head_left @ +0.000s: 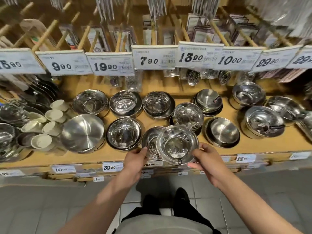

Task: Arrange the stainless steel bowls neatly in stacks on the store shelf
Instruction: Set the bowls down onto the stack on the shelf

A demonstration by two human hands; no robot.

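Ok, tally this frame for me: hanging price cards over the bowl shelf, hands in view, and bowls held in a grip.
Hanging price cards: 8
Hands: 2, the left hand and the right hand
Bowl in the right hand's grip: 1
Total: 11
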